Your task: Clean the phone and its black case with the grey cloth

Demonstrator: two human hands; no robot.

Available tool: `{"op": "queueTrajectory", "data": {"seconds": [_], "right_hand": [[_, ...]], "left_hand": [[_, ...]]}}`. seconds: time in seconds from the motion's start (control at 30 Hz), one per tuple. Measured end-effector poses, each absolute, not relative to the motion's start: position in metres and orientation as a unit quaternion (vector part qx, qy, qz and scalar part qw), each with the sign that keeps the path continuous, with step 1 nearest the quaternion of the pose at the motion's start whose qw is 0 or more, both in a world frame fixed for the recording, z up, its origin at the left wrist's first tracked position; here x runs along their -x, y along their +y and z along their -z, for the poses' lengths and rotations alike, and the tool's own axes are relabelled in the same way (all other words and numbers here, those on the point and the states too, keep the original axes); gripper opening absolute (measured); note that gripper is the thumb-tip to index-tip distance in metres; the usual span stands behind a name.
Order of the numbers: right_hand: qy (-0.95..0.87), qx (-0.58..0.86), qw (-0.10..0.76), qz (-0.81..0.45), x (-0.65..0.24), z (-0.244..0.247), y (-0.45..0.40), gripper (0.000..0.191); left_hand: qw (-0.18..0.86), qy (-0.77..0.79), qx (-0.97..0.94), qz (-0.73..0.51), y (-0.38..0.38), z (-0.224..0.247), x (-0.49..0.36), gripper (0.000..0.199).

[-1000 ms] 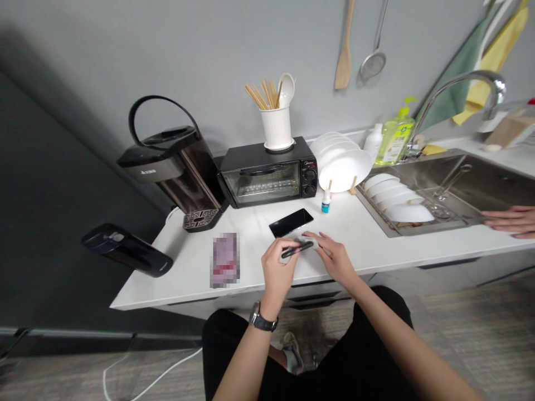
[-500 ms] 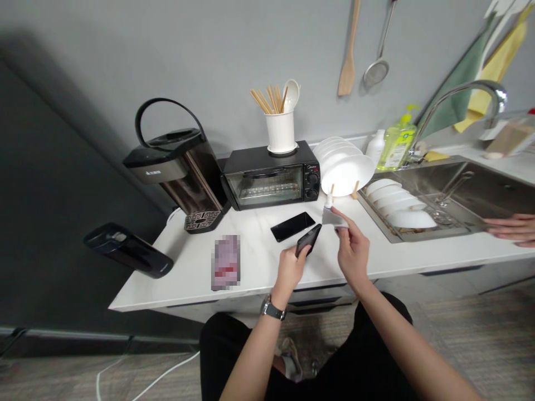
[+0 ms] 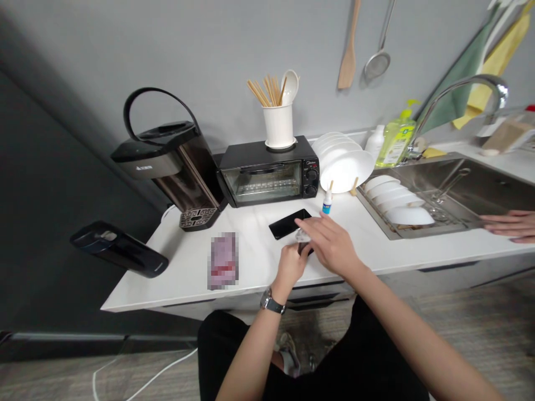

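Dark flat object [image 3: 304, 247]: slim, near-black. It is gripped by the fingers of the left hand [image 3: 291, 267] and positioned over the front part of the desk [image 3: 256, 259]. Only a small portion is exposed; the exact tilt cannot be determined. Light grey cloth [image 3: 302, 235]: thin, crumpled. It is located at the upper end of the dark flat object, beneath the fingers of the right hand [image 3: 334, 245], which conceal most of its outline.
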State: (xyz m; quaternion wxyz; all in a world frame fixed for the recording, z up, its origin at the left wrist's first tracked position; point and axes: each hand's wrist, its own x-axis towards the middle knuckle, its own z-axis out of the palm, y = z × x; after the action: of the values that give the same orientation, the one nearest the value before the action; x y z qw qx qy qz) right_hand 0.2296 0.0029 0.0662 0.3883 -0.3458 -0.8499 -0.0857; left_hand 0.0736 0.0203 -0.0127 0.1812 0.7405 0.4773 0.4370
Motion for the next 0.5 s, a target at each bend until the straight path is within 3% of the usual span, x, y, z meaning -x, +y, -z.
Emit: {"op": "queueTrajectory", "data": {"seconds": [0.13,0.5], "right_hand": [[-0.81,0.396,0.429,0.059,-0.221,-0.065,0.002,0.041],[-0.854,0.362,0.363,0.085,-0.235,-0.069,0.003,0.048]], "left_hand": [[0.201,0.446,-0.767,-0.415,0.023,0.015,-0.071,0.03],[0.235,0.426,-0.754,-0.441,0.024,0.016,-0.073,0.023]]}}
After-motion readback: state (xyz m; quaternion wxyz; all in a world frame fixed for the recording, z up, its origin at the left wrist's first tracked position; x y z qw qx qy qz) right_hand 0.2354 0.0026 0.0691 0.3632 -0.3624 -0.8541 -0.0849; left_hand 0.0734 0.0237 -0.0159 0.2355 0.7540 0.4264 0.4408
